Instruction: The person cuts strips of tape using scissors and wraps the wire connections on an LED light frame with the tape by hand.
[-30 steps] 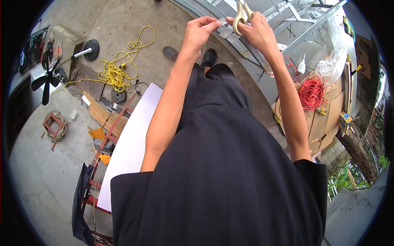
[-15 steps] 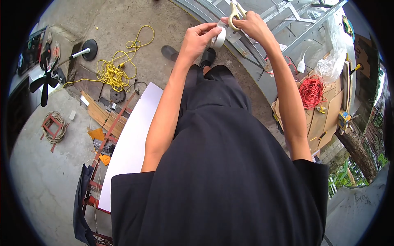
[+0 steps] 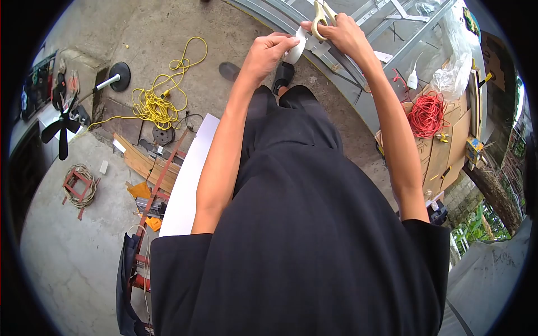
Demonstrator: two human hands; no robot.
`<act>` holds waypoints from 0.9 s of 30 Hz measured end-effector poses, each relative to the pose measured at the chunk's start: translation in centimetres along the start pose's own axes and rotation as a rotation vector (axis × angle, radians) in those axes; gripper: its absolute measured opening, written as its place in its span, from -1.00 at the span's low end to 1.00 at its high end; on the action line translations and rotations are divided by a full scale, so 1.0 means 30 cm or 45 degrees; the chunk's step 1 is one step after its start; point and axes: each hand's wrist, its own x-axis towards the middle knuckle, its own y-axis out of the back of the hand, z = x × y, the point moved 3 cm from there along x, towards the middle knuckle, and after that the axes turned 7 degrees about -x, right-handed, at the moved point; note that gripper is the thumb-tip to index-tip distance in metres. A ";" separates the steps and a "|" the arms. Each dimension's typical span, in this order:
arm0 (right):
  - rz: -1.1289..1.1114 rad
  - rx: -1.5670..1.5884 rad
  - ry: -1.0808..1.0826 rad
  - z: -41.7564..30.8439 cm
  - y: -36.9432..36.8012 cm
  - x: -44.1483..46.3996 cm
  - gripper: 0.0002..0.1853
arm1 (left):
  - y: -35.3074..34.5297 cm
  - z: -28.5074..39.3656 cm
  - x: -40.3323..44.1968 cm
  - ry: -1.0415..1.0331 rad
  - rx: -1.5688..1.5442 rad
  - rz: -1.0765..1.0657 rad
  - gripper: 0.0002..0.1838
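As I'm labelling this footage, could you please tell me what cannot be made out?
Scissors: head view, blades cut off by the top edge.
White tape roll: head view, partly hidden by the left hand.
White sheet: head view, lower end hidden behind the black sleeve.
Blue-and-yellow box: head view, any print too small to read.

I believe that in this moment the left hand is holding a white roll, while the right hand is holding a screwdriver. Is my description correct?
Not quite: the right hand is holding scissors with pale handles, not a screwdriver, as the head view shows. The left hand is indeed holding a white roll.
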 end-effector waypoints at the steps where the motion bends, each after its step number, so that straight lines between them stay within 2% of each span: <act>1: -0.006 -0.005 0.004 0.000 -0.001 -0.002 -0.12 | -0.005 0.001 -0.005 0.000 -0.023 -0.033 -0.68; 2: -0.011 -0.013 0.009 0.000 0.000 -0.002 -0.13 | -0.002 0.004 -0.010 0.001 -0.024 -0.039 -0.68; 3: -0.011 -0.015 0.004 0.035 -0.021 0.014 -0.13 | 0.008 0.008 -0.015 -0.091 0.143 -0.039 -0.64; 4: 0.117 -0.162 0.229 0.078 -0.056 0.036 -0.13 | 0.014 0.009 -0.025 -0.178 0.310 -0.037 -0.60; 5: 0.240 -0.306 0.457 0.092 -0.082 0.039 -0.14 | 0.016 0.005 -0.035 -0.169 0.307 -0.036 -0.60; 6: 0.234 -0.305 0.459 0.073 -0.076 0.032 -0.14 | 0.018 -0.001 -0.039 -0.113 0.278 -0.061 -0.60; 8: 0.129 -0.249 0.288 0.059 -0.051 0.031 -0.13 | 0.021 -0.004 -0.042 -0.057 0.246 -0.086 -0.59; 9: 0.125 -0.251 0.286 0.032 -0.024 0.019 -0.13 | 0.022 -0.008 -0.045 -0.050 0.228 -0.059 -0.55; 11: -0.125 -0.066 -0.061 0.008 0.007 0.010 -0.12 | 0.025 -0.004 -0.053 -0.048 0.208 -0.032 -0.50; 13: -0.012 -0.108 -0.023 0.022 -0.011 0.012 -0.11 | 0.055 -0.034 -0.098 0.658 0.344 0.153 -0.46; 14: 0.100 -0.146 0.015 0.029 -0.015 0.011 -0.10 | 0.056 -0.033 -0.106 0.659 0.346 0.151 -0.46; 17: 0.046 -0.154 -0.080 0.007 -0.005 -0.005 -0.10 | 0.053 -0.050 -0.122 0.673 0.509 0.213 -0.45; 18: 0.054 -0.153 -0.081 -0.027 0.013 -0.025 -0.10 | 0.051 -0.052 -0.109 0.346 0.513 0.321 -0.50; 19: 0.147 -0.243 -0.061 -0.078 0.044 -0.069 -0.28 | 0.051 -0.045 -0.100 0.015 0.510 0.423 -0.56; 20: 0.237 -0.334 -0.041 -0.113 0.078 -0.120 -0.42 | 0.050 -0.055 -0.093 0.008 0.509 0.420 -0.56; 21: 0.245 -0.338 -0.039 -0.123 0.104 -0.160 -0.42 | 0.050 -0.064 -0.084 0.001 0.312 0.405 -0.65; 22: 0.358 -0.154 0.084 -0.134 0.135 -0.205 -0.34 | 0.047 -0.065 -0.083 -0.001 0.114 0.391 -0.72; 23: 0.459 0.034 0.206 -0.140 0.161 -0.263 -0.23 | 0.039 -0.069 -0.085 0.004 0.109 0.398 -0.72; 25: 0.015 0.231 0.224 -0.112 0.177 -0.376 -0.21 | 0.012 -0.030 -0.084 -0.196 -0.010 0.440 -0.72; 27: -0.197 0.193 0.313 -0.074 0.140 -0.487 -0.25 | 0.014 -0.036 -0.082 -0.155 -0.008 0.409 -0.78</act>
